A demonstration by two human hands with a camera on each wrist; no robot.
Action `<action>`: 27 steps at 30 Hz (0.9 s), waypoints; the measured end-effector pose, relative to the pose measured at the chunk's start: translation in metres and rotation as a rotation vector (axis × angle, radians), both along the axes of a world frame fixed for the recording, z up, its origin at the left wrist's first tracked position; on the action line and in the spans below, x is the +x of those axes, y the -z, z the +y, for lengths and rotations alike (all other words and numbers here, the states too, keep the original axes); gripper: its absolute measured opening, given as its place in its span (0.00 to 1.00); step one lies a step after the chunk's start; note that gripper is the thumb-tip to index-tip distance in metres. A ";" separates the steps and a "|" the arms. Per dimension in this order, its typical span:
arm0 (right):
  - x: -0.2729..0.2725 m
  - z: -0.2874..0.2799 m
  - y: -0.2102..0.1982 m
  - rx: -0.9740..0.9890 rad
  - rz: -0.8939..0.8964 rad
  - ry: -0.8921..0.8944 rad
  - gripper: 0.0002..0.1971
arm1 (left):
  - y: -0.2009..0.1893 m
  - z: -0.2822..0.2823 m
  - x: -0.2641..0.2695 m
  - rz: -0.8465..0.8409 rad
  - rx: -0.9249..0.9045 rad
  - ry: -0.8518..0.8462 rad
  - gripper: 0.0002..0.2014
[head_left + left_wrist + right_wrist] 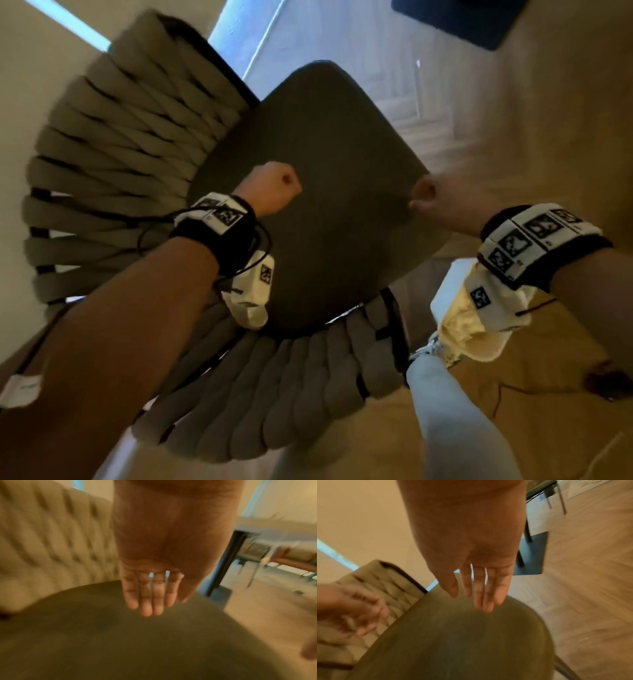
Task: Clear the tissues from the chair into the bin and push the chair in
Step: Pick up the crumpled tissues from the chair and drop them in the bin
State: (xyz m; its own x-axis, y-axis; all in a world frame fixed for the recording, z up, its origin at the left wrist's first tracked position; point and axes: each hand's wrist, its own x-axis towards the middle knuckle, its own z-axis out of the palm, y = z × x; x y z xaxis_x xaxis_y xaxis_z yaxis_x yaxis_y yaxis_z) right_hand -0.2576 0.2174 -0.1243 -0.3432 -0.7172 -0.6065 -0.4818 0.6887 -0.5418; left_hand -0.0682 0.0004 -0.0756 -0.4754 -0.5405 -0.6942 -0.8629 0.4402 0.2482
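Note:
A chair with a dark olive seat (322,192) and a woven beige rope back (113,164) stands below me. No tissue shows on the seat in any view. My left hand (274,186) hangs over the middle of the seat; in the left wrist view its fingers (147,599) point straight down, empty, above the seat (137,642). My right hand (431,200) hovers at the seat's right edge; in the right wrist view its fingers (481,593) are straight and empty above the seat (462,642). No bin is visible.
Light wood floor (513,120) surrounds the chair. A dark mat (459,20) lies at the far right. My leg and shoe (431,353) stand right of the chair back. A dark table leg (228,561) and more furniture stand beyond the seat.

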 end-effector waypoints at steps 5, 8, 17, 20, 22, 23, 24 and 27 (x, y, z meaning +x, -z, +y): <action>0.070 -0.071 0.004 0.123 -0.031 -0.224 0.11 | 0.047 -0.019 0.153 -0.519 0.006 -0.007 0.15; 0.114 -0.102 0.008 0.174 -0.100 -0.315 0.13 | 0.063 0.005 0.208 -0.547 0.132 0.035 0.22; 0.218 -0.144 0.023 0.309 -0.339 -0.598 0.29 | 0.077 0.004 0.222 -0.297 0.321 0.049 0.18; 0.227 -0.142 0.019 0.232 -0.368 -0.581 0.28 | 0.059 -0.014 0.197 -0.172 0.364 0.014 0.09; 0.214 -0.138 0.017 0.196 -0.345 -0.489 0.21 | 0.047 -0.021 0.177 -0.071 0.388 -0.006 0.07; 0.204 -0.134 0.015 0.170 -0.332 -0.426 0.17 | 0.038 -0.023 0.166 -0.007 0.399 -0.017 0.10; 0.191 -0.128 0.012 0.133 -0.321 -0.362 0.13 | 0.032 -0.021 0.153 0.061 0.411 -0.048 0.10; 0.143 -0.098 -0.004 0.051 -0.374 -0.166 0.07 | 0.013 -0.003 0.108 0.213 0.433 -0.060 0.04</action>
State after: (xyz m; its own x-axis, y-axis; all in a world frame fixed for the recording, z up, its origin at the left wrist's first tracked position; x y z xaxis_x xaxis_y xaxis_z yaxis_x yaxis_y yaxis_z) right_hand -0.1150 0.1192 -0.1200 0.0258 -0.7099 -0.7038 -0.3648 0.6488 -0.6678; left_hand 0.0400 -0.0031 -0.0883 -0.6083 -0.2545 -0.7518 -0.7936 0.2089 0.5715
